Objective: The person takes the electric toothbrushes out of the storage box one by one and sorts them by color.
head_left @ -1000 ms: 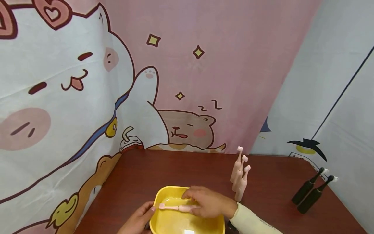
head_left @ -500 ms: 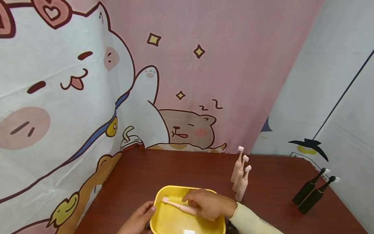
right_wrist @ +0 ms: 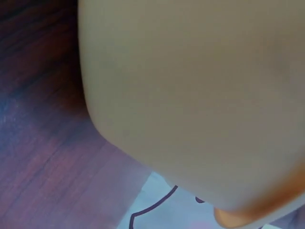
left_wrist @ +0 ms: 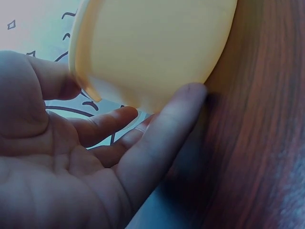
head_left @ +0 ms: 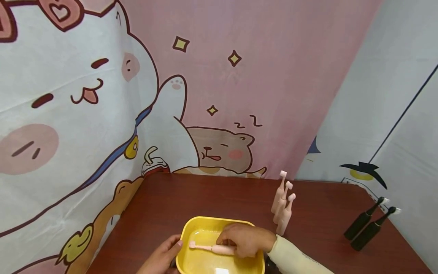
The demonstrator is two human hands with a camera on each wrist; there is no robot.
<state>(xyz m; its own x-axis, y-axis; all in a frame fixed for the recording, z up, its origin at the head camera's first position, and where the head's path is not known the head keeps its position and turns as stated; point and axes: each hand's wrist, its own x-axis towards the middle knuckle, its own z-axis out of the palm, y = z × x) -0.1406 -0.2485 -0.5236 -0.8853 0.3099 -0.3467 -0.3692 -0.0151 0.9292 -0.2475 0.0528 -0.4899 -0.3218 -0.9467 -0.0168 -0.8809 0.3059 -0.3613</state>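
A yellow plastic basin (head_left: 208,264) sits at the table's near side. At its left edge my left hand (head_left: 162,254) grips it; in the left wrist view the thumb hooks over the rim and the fingers (left_wrist: 164,138) lie against the outer wall (left_wrist: 157,47). My right hand (head_left: 243,239) reaches inside, fingers curled down at the handle end of a pale pink electric toothbrush (head_left: 222,249). The brush lies nearly level, its head pointing left, and the hand covers the handle's end. Only the basin's outer wall (right_wrist: 190,95) fills the right wrist view; no fingers show there.
Three pink electric toothbrushes (head_left: 284,220) stand upright in a row right of the basin. Two black ones (head_left: 366,236) stand farther right. The dark red-brown table (head_left: 205,194) runs back to a cartoon-printed cloth (head_left: 273,95).
The toothbrush head swung up and away, then came back down, leaving the brush nearly level. My right fingers have curled in more around its handle end. The left hand stays on the basin.
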